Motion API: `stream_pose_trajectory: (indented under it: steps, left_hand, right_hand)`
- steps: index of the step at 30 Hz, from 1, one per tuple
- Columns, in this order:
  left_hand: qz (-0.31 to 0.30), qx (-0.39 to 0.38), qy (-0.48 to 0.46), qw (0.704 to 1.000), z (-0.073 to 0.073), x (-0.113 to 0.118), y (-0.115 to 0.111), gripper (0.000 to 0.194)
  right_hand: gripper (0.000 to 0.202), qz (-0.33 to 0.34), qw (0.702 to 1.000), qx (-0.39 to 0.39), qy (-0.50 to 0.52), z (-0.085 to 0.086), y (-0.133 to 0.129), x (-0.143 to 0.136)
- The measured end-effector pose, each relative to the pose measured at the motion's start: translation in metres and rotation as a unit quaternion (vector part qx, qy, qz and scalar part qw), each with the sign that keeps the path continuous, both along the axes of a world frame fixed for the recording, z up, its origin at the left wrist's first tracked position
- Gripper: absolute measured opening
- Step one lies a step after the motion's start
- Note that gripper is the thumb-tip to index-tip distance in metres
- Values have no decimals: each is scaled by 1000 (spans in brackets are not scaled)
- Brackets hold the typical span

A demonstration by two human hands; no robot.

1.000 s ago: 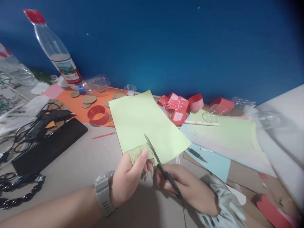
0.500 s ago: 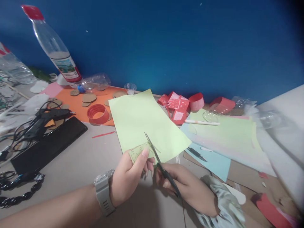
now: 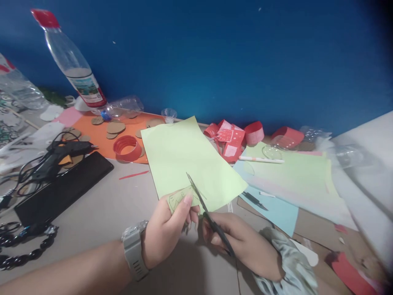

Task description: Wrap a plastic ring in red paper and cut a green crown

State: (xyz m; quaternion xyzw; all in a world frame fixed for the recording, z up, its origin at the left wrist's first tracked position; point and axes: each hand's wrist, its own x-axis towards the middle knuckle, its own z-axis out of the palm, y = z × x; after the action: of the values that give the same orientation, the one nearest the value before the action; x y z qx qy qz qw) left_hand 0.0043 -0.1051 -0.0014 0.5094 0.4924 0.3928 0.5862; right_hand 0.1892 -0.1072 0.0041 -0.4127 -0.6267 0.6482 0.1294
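Pinched between the thumb and fingers of my left hand (image 3: 167, 223) is a small piece of green paper (image 3: 179, 197) with pencil lines drawn on it. My right hand (image 3: 233, 235) grips the dark handles of a pair of scissors (image 3: 211, 221). Their blades point up and to the left, at the right edge of the small piece, and look slightly parted. Whether they bite into the paper I cannot tell. Behind both hands lies a large light green sheet (image 3: 187, 151). My left wrist wears a grey watch (image 3: 135, 250).
At left lie a black glue gun (image 3: 58, 155), a black slab (image 3: 64, 188) and black beads (image 3: 27, 254). A bottle (image 3: 72, 61) stands tilted in view by the blue wall. A craft knife (image 3: 255, 200) rests on blue paper (image 3: 284, 213), near red paper rings (image 3: 254, 133).
Both hands, the paper piece and the scissors hold almost the same position. The whole view has shifted very slightly.
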Motion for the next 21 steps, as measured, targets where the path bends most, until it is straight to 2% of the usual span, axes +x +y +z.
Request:
stream_pose_trajectory:
  steps: [8,21]
  left_hand:
    - [6,19,6,1000,0,-1,0,43]
    - [18,19,3,1000,-2,0,-1,45]
  right_hand:
    - [48,1,1000,12,0,-5,-2,3]
    - [49,2,1000,-5,7,-3,0,2]
